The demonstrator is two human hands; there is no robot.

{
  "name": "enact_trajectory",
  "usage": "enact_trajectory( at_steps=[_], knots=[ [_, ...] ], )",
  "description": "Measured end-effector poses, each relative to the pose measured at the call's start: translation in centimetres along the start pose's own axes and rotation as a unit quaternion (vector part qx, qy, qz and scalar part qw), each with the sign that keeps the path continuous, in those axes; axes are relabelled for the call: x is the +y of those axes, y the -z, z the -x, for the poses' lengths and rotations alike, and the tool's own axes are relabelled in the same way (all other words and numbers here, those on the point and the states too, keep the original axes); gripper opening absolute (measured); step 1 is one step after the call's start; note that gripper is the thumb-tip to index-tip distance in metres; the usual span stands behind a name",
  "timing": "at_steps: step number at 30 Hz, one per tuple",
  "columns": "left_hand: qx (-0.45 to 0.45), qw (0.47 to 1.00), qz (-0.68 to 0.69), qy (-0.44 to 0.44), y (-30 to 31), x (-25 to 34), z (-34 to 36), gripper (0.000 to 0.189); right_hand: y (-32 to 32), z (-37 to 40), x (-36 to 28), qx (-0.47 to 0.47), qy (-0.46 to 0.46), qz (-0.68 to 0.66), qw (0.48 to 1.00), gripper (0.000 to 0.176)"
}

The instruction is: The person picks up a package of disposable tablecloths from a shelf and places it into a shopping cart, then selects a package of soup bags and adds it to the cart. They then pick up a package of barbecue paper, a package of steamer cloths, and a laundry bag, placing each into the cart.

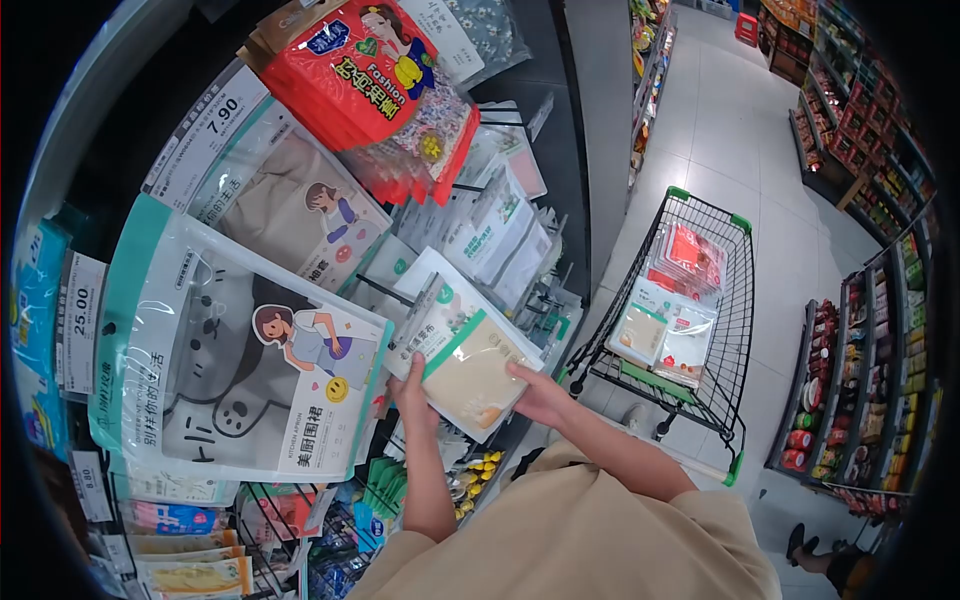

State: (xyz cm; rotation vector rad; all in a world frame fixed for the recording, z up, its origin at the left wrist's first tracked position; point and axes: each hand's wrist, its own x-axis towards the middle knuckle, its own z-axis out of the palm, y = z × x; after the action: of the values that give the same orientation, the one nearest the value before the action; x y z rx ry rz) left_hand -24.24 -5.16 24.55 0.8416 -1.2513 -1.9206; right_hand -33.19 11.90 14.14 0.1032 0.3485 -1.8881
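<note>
A flat clear packet of beige cloth (472, 370), with a white and green printed label, is between my two hands in front of the display rack. My left hand (412, 392) grips its lower left edge, thumb on the front. At its right edge my right hand (543, 394) has hold of it too, thumb over the front and fingers behind. Right behind the packet are similar white packets (497, 240) on metal pegs. To the left hangs a large grey kitchen apron packet (225, 350), close beside my left hand.
Red packets (375, 85) hang above, near price tags (215, 120). A black wire shopping cart (740, 300) with green corners stands at right, holding several packets (665, 335). Stocked shelves (850, 385) line the aisle's far side. A person's foot (800, 548) shows at lower right.
</note>
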Motion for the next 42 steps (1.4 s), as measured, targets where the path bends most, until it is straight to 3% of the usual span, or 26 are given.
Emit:
enact_trajectory(
  at_steps=[13,17,20,22,25,29,31,34,39,42],
  knots=[
    [-0.064,0.996,0.053,0.031,-2.0,-2.5,3.8,0.043,0.9,5.4,-1.8,0.033,0.098,0.039,0.994,0.064],
    [-0.07,0.994,0.067,0.043,-2.7,-5.0,4.8,0.043,3.6,6.8,-2.5,0.009,0.081,-0.03,0.996,0.066],
    [-0.051,0.992,0.093,0.063,-4.2,-5.8,6.0,0.044,4.7,8.8,-3.3,0.045,0.067,-0.03,0.996,0.067],
    [-0.036,0.992,0.09,0.084,-4.7,-7.0,6.6,0.044,5.5,10.0,-3.8,0.051,0.075,0.052,0.994,0.063],
    [-0.068,0.98,0.088,0.166,-4.9,-8.6,7.2,0.044,6.6,11.8,-4.7,0.103,0.095,0.09,0.986,0.061],
    [-0.078,0.977,0.061,0.19,-6.7,-10.8,7.9,0.048,6.2,14.0,-6.4,0.156,0.143,0.11,0.971,0.057],
    [-0.095,0.974,0.058,0.198,-7.6,-12.0,7.5,0.048,6.5,15.2,-8.0,0.211,0.145,0.262,0.93,0.056],
    [-0.125,0.964,0.05,0.23,-9.7,-14.4,6.8,0.048,6.4,17.4,-10.7,0.257,0.138,0.338,0.895,0.055],
    [-0.173,0.957,-0.018,0.234,-13.7,-18.5,5.7,0.053,11.2,18.9,-12.8,0.289,0.203,0.24,0.904,0.054],
    [-0.198,0.947,-0.133,0.217,-14.8,-20.1,5.3,0.067,14.9,18.6,-13.8,0.342,0.264,0.126,0.893,0.047]
  ],
)
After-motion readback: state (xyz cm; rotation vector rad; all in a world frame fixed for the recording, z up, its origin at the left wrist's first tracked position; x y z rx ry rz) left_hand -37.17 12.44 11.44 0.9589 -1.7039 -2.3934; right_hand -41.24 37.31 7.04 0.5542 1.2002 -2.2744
